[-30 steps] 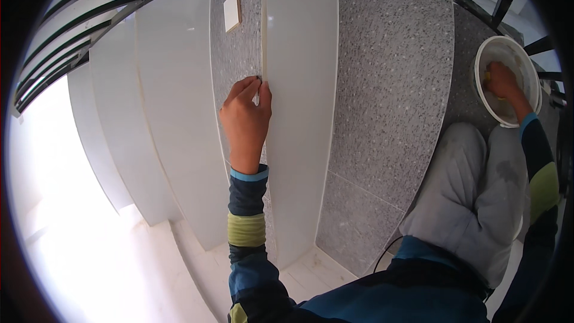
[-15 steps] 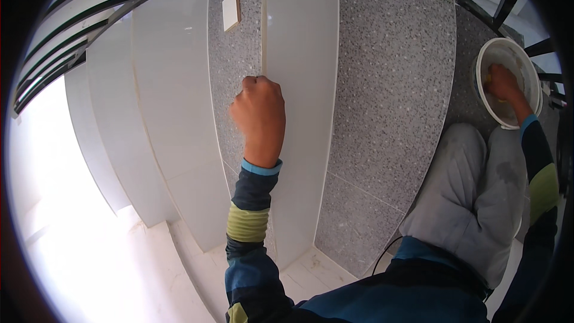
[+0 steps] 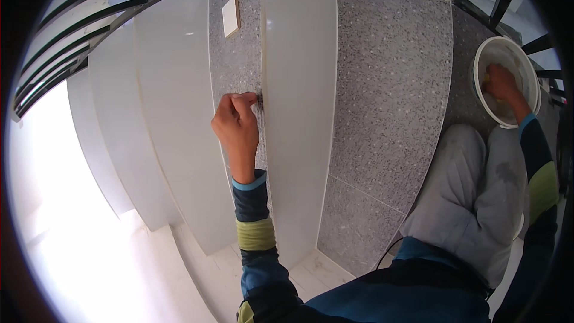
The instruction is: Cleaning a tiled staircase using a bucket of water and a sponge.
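My left hand [image 3: 237,128] is over a grey speckled stair tread [image 3: 236,63], its fingers curled and the thumb and forefinger pinched beside the joint with the white riser [image 3: 299,84]. A small dark patch shows at the fingertips; whether it is a held thing or a shadow I cannot make out. Farther up that tread lies a small cream tile piece [image 3: 230,17]. On the right, my right hand [image 3: 504,87] reaches down into a white bucket [image 3: 478,90]. Its fingers close round a yellow thing [image 3: 487,76], mostly hidden by the hand.
A wider speckled tread [image 3: 391,84] lies between the riser and my bent knees [image 3: 457,173]. Black metal railing [image 3: 119,9] curves along the far side and the upper left. Lower white steps [image 3: 179,101] go down on the left toward a bright pale floor [image 3: 78,233].
My left hand has moved slightly left and nearer to me, and turned so its thumb and forefinger point toward the riser. My right hand stays in the bucket.
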`<act>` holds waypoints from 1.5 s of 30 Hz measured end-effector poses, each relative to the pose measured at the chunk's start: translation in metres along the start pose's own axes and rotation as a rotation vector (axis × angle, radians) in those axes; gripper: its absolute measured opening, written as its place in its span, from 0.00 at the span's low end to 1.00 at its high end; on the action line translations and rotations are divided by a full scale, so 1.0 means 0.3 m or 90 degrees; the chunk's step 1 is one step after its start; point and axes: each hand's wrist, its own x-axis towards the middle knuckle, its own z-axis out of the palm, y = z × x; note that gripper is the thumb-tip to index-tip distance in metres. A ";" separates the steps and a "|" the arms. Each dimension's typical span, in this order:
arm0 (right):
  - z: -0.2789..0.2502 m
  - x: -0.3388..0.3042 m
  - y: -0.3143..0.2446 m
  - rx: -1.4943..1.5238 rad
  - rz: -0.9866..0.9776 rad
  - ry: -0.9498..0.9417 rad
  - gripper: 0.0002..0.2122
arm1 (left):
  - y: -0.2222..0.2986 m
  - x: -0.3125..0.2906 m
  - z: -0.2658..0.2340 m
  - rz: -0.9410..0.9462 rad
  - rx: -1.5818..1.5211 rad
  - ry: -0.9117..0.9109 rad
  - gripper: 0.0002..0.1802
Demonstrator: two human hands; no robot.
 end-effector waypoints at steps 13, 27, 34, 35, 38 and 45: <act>0.002 0.010 -0.002 -0.030 0.003 -0.016 0.20 | 0.031 -0.020 0.026 0.188 0.296 -0.018 0.03; 0.005 0.013 -0.003 -0.026 0.002 -0.021 0.21 | 0.083 0.010 0.088 0.187 0.621 -0.045 0.12; -0.013 0.001 -0.015 -0.020 -0.001 -0.028 0.19 | 0.114 0.012 0.109 0.179 0.703 -0.067 0.10; -0.014 0.000 -0.019 -0.018 -0.002 -0.027 0.19 | 0.117 0.014 0.107 0.170 0.698 -0.074 0.10; -0.012 -0.005 -0.013 -0.018 -0.003 -0.027 0.19 | 0.093 0.038 0.050 0.181 0.536 -0.119 0.10; -0.001 0.010 -0.006 -0.042 0.002 -0.034 0.19 | -0.009 0.032 -0.029 -0.101 -0.090 -0.095 0.10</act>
